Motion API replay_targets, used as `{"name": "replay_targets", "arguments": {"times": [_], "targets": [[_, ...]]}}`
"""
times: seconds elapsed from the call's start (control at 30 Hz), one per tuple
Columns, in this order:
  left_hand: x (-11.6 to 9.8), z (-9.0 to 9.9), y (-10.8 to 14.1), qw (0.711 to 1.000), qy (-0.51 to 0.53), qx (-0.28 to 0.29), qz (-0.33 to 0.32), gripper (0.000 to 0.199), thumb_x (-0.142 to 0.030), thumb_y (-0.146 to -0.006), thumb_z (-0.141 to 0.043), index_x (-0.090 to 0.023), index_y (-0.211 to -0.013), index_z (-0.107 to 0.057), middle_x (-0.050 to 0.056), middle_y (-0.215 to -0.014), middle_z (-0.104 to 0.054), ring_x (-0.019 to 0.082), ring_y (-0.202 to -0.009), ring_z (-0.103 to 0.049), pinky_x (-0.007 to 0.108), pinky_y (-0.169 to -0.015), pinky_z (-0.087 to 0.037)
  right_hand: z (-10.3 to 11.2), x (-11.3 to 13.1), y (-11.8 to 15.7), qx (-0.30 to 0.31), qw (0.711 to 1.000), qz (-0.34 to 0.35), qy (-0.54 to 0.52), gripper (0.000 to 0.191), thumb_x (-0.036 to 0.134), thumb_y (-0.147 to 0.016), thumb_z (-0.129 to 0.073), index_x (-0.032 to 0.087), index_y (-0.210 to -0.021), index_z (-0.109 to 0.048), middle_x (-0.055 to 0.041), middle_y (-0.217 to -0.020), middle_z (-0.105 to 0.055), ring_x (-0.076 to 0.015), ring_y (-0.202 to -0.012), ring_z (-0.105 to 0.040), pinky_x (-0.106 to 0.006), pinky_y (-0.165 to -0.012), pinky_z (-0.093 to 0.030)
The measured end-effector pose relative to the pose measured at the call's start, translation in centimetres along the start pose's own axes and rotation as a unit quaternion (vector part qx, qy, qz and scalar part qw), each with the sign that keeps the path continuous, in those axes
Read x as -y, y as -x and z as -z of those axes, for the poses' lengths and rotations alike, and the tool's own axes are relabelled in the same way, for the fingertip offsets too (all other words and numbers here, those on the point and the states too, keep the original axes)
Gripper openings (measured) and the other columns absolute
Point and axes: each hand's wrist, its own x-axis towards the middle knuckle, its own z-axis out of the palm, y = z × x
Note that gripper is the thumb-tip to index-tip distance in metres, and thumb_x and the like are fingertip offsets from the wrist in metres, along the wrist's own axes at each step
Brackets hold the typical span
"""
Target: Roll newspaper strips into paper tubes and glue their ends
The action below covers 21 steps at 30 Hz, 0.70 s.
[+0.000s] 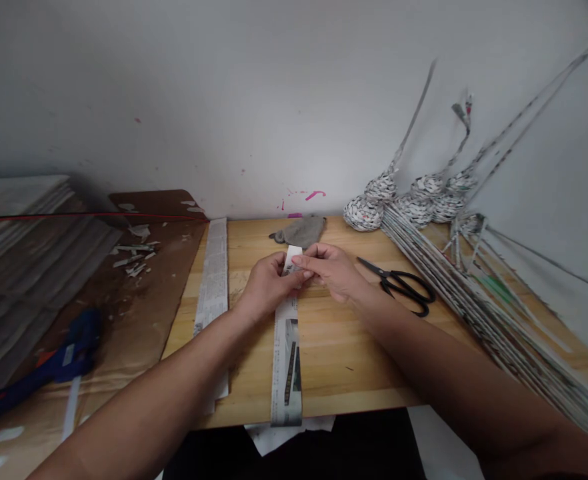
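A long newspaper strip (285, 360) runs down the middle of the wooden table (354, 360), its near end hanging over the front edge. Close to its far end, my left hand (270, 283) pinches the strip from the left. My right hand (331, 270) has thumb and fingers closed on the same strip, with the two hands' fingertips meeting there. Just beyond them lies a grey cloth (301, 231). Black-handled scissors (404, 283) rest to the right of my right hand. More newspaper strips (213, 280) lie left of my left hand.
Woven newspaper gourd shapes (367, 212) stand at the back right, beside a bundle of rolled paper sticks (454, 307). On the left are stacked newspapers (29, 267), cardboard (139, 307) with paper scraps, and a blue tool (69, 353) that looks like a glue gun.
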Motion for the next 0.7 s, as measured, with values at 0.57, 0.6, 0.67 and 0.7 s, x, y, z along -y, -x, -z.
{"name": "replay_targets", "arguments": {"times": [0.57, 0.6, 0.67, 0.7], "targets": [[-0.3, 0.3, 0.0, 0.993, 0.101, 0.047, 0.045, 0.031, -0.04, -0.073, -0.076, -0.013, -0.087, -0.069, 0.006, -0.078, -0.068, 0.014, -0.068, -0.063, 0.024, -0.058, -0.05, 1.2, 0.7, -0.7, 0.062, 0.996, 0.018, 0.065, 0.036, 0.048, -0.069, -0.076, 0.015, -0.081, -0.07, 0.0048, -0.054, -0.054, -0.0062, -0.046, -0.046, -0.02, -0.04, -0.028], [-0.2, 0.3, -0.1, 0.992, 0.104, 0.048, 0.048, 0.031, -0.039, -0.072, -0.076, -0.013, -0.086, -0.069, 0.006, -0.079, -0.068, 0.014, -0.068, -0.063, 0.024, -0.058, -0.05, 1.2, 0.7, -0.6, 0.08, 0.994, 0.007, 0.069, 0.034, 0.046, -0.068, -0.077, 0.015, -0.079, -0.069, 0.0039, -0.055, -0.057, -0.0068, -0.046, -0.049, -0.02, -0.041, -0.029], [-0.1, 0.3, -0.2, 0.992, 0.101, 0.05, 0.052, 0.03, -0.039, -0.071, -0.077, -0.012, -0.084, -0.069, 0.006, -0.078, -0.068, 0.014, -0.068, -0.064, 0.024, -0.059, -0.05, 1.2, 0.6, -0.6, 0.093, 0.993, -0.002, 0.067, 0.032, 0.043, -0.068, -0.077, 0.014, -0.077, -0.068, 0.003, -0.056, -0.059, -0.0079, -0.046, -0.052, -0.02, -0.041, -0.032], [-0.1, 0.3, -0.2, 0.993, 0.097, 0.049, 0.052, 0.03, -0.039, -0.071, -0.077, -0.012, -0.083, -0.069, 0.006, -0.077, -0.069, 0.014, -0.068, -0.063, 0.024, -0.059, -0.05, 1.1, 0.5, -0.6, 0.09, 0.994, -0.001, 0.064, 0.031, 0.042, -0.068, -0.077, 0.014, -0.077, -0.068, 0.0029, -0.055, -0.06, -0.0081, -0.046, -0.053, -0.02, -0.041, -0.034]]}}
